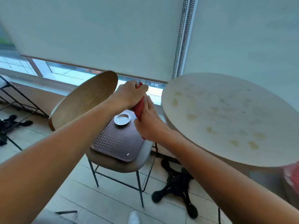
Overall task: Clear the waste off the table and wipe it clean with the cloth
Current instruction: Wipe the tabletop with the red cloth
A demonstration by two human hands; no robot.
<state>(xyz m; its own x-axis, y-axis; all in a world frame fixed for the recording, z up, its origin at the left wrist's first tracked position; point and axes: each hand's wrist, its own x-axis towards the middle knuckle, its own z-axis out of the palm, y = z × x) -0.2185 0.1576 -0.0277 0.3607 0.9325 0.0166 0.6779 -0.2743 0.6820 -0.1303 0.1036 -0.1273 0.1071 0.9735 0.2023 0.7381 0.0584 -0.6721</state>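
hands | both grip rolled red cloth | cloth mostly hidden

No readable text, labels or numbers appear anywhere.

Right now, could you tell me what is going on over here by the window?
A person grips a rolled red cloth with both hands, left hand above, right hand below, as if wringing it, over a chair. A small metal dish sits on the chair's cushion. The round table beside them shows yellowish stains, so it isn't wiped clean yet.
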